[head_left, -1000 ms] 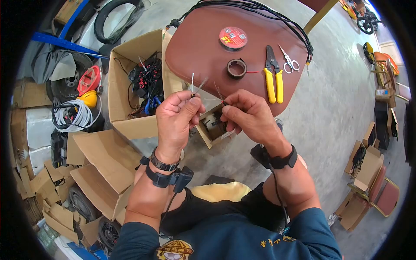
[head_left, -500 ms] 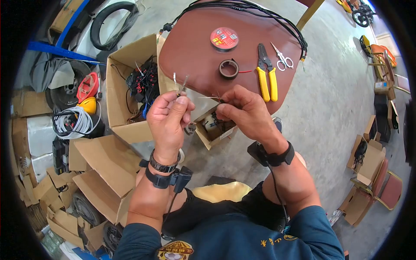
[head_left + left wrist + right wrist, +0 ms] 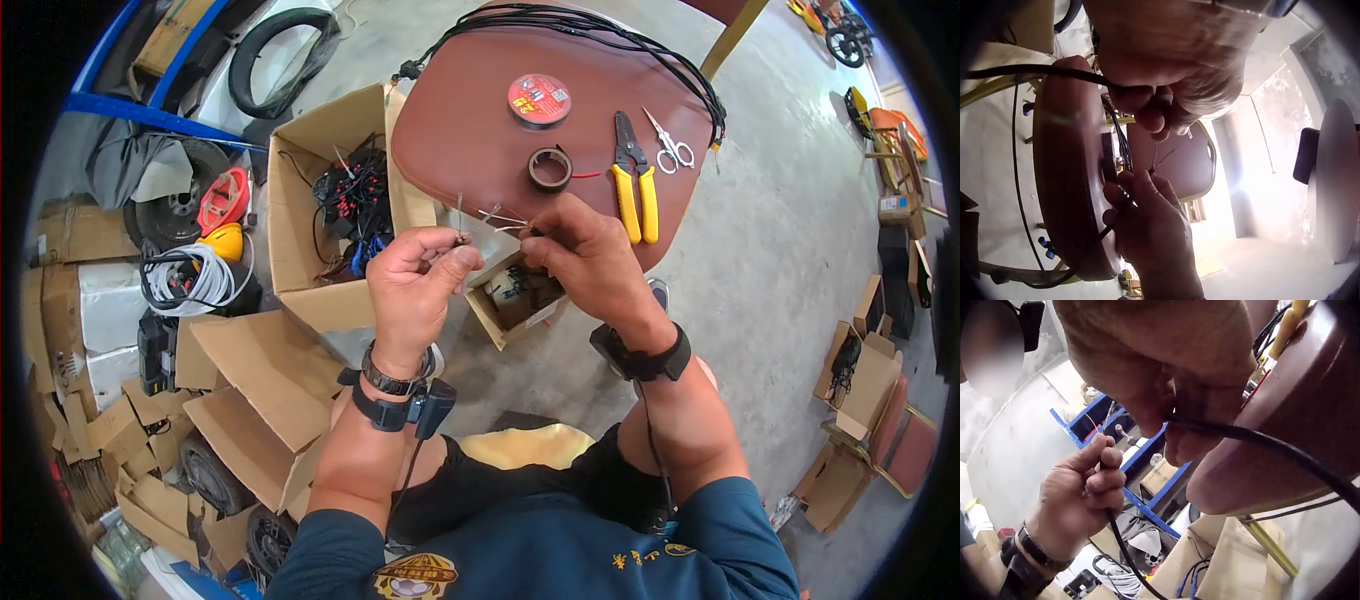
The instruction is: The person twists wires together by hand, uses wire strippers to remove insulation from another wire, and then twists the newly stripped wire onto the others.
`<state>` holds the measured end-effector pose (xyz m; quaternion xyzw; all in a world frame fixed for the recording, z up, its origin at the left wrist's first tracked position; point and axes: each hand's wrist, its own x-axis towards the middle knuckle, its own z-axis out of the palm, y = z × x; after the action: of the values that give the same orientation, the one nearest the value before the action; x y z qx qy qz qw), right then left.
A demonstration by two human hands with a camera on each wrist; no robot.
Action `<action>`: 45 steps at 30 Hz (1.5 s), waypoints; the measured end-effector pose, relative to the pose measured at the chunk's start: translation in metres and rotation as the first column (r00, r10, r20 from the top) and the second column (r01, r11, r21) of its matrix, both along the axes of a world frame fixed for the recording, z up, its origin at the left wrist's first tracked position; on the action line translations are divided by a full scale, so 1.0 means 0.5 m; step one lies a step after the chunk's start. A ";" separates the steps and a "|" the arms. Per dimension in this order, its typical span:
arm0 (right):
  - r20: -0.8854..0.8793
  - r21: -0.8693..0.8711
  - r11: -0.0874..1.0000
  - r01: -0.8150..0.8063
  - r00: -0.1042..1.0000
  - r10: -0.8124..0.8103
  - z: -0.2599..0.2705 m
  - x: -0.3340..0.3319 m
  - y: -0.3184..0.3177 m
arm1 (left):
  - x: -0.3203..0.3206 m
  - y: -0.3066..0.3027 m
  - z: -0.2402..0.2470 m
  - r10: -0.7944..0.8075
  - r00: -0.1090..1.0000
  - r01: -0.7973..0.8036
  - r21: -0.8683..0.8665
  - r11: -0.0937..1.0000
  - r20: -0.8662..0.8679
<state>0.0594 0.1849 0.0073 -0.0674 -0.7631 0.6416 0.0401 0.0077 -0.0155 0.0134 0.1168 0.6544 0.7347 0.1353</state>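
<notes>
My left hand point(image 3: 412, 290) pinches the end of a black cable point(image 3: 1124, 553) between thumb and forefinger. Thin bare wire ends point(image 3: 460, 208) stick up from its fingertips. Facing it, my right hand point(image 3: 592, 262) pinches a second black cable point(image 3: 1279, 445), whose pale wire ends point(image 3: 506, 221) point left toward the left hand. In the head view, the two sets of wires come close and overlap just below the edge of the brown chair seat point(image 3: 460, 110). Curled fingers hide the gripped parts of both cables.
On the seat lie a red-labelled tape roll point(image 3: 539, 99), a dark tape roll point(image 3: 550, 168), yellow-handled wire strippers point(image 3: 633, 185), scissors point(image 3: 671, 145) and bundled black cables point(image 3: 600, 25). A cardboard box point(image 3: 330, 300) of wiring stands left; a smaller box point(image 3: 490, 325) sits below the hands.
The right hand's wires have swung from pointing up to pointing left. My left hand first drew apart from the right, then came closer again, and its wires now overlap the right hand's.
</notes>
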 end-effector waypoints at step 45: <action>0.139 -0.154 0.971 -0.184 0.969 0.205 0.045 -0.013 -0.004 | -0.007 0.004 -0.003 -0.029 0.997 0.016 0.180 0.984 0.068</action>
<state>0.0529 0.1827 0.0295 -0.0441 -0.7200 0.6871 -0.0870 0.0043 -0.0132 0.0117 0.1098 0.5792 0.7927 0.1555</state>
